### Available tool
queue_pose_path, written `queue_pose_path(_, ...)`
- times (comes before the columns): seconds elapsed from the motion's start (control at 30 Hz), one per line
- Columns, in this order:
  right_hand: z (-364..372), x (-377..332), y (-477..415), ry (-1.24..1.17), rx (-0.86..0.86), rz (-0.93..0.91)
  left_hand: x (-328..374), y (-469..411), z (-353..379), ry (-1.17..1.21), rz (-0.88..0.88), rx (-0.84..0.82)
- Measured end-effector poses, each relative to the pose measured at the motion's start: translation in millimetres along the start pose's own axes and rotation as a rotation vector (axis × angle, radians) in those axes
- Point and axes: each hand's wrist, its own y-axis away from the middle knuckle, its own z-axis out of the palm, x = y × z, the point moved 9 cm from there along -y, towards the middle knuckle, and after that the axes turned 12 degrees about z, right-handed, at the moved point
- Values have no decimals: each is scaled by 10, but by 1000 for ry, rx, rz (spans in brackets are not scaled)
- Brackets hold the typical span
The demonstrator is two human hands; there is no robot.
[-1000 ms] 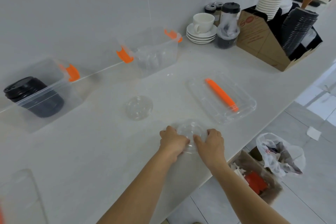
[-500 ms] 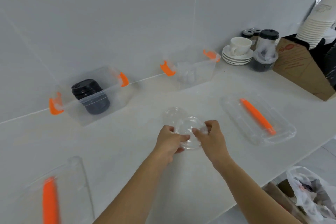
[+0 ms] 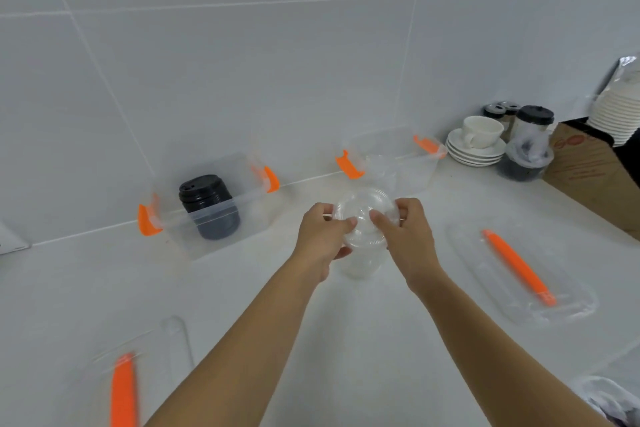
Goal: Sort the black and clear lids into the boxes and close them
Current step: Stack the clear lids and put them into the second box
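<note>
Head view, with the right-hand clear box (image 3: 398, 166) as landmark: both hands now hold a clear lid (image 3: 365, 218) lifted off the counter (image 3: 242, 305), just in front of that box; a second ago it lay flat on the surface, nearer the counter edge, under the same fingers. The left hand (image 3: 320, 236) pinches the lid's left rim, thumb on top; the right hand (image 3: 407, 236) pinches the right rim likewise, so neither is spread. A second clear lid (image 3: 360, 265) lies on the counter directly under the held one (half a second ago it showed just beyond it); my guess is it gets collected too, before both go into the box. Well left of the landmark, the other box (image 3: 207, 204) holds the stacked black lids (image 3: 207, 206), so that colour looks sorted. Both box covers (image 3: 519, 274) lie loose, one to the right and nearer, one far to the left and nearer; closing is not yet begun.
</note>
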Motion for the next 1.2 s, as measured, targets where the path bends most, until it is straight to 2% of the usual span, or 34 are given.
queue_pose_path(0.3,168,440,-354,51,-45,163,-356,-222,-10,-45,-157,42)
queue_pose_path(0.47,284,828,-546,138,-72,333,-642,-292,-5,-71,-263,66)
queue_pose_path(0.57,317,1071,-645,72,-98,449,-804,-330,10,-64,-315,73)
queue_pose_path(0.77,365,1373,-819,139,-143,568,-1113,-457,72,-60,-392,86)
queue_pose_path(0.97,468,1482,-939,206,-184,515,-1229,-540,74,-128,-401,103)
queue_pose_path(1.2,496,1470,-970,344,-180,462,-1260,-611,74,-54,-416,141)
